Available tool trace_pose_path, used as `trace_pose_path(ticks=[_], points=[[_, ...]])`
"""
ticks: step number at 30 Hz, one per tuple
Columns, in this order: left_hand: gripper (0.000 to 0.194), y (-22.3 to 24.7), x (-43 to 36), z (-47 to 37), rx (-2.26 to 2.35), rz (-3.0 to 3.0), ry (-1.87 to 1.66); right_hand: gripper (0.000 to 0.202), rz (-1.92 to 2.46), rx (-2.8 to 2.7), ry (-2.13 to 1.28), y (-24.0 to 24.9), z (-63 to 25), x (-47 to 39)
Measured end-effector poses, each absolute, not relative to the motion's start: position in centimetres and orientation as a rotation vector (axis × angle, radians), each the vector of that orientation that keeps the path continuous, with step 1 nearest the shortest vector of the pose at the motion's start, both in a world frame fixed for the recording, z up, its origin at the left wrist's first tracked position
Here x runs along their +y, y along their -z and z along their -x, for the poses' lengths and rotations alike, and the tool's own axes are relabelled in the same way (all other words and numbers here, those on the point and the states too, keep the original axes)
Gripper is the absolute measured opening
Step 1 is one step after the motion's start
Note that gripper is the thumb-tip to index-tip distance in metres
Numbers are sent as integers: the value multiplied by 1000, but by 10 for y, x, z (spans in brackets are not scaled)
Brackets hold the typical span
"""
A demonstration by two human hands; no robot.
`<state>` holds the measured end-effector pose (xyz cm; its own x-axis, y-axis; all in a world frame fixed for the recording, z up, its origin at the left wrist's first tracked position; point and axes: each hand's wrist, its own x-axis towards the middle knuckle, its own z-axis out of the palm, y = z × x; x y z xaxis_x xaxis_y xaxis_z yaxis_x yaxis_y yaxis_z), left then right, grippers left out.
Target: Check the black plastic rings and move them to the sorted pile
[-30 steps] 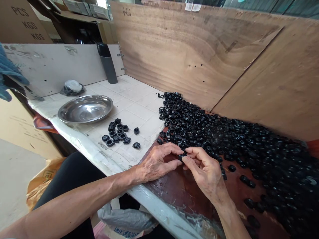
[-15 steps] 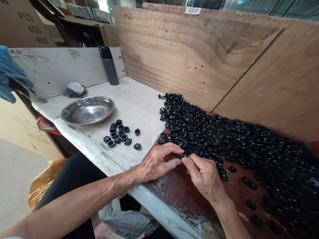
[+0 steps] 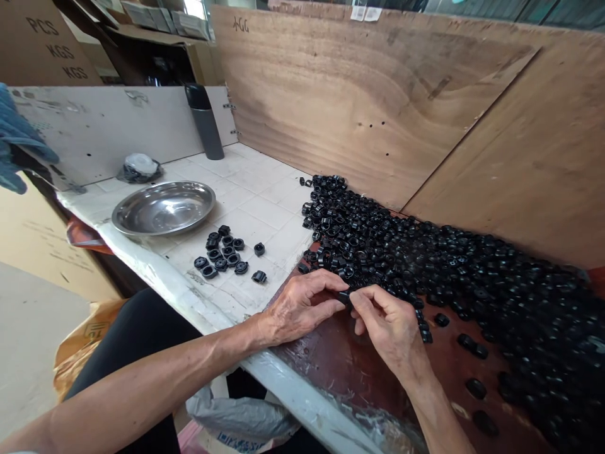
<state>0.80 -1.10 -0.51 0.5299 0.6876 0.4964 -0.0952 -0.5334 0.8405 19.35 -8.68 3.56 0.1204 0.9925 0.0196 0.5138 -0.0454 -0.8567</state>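
Between thumb and fingertips, my left hand (image 3: 305, 306) pinches a small black plastic part (image 3: 345, 296) above the brown board (image 3: 326, 372). My right hand (image 3: 390, 328) meets it from the other side, its thumb and index finger pressed together at the part's right end. Whether the right fingers hold a separate piece there is hidden. Just beyond both hands spreads a large heap of similar black plastic parts (image 3: 406, 252). A smaller group of black ring-shaped parts (image 3: 231, 258) lies on the white tiled surface left of my hands.
A shallow steel bowl (image 3: 164, 209) stands on the white surface (image 3: 265, 202). Behind it are a grey bottle (image 3: 206, 126) and a plastic-wrapped bundle (image 3: 140, 167). A wooden panel (image 3: 359, 94) closes off the back. A grey sack (image 3: 241, 419) sits below the table edge.
My right thumb and index finger have shifted slightly right and up on the black part, showing more of it. My left hand stays almost in place. The view has tilted slightly.
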Motion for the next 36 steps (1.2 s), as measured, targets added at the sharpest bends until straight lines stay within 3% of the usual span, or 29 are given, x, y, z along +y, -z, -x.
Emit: trace_pose_path(ticks=[5, 11, 24, 31, 36], points=[[23, 4, -12, -8, 523, -1893, -1088, 24, 1621, -1489, -839, -32, -193, -86], [23, 11, -12, -11, 611, -1636, -940, 11, 1488, -1702, -530, -28, -194, -82], [23, 5, -10, -8, 429, -1985, -1129, 41, 1687, -1662, -652, -32, -185, -85], [22, 9, -9, -9, 477, -1939, -1099, 29, 1644, -1651, -592, -29, -187, -86], [21, 9, -10, -9, 557, -1733, -1010, 11, 1428, -1734, -417, -23, -189, -79]])
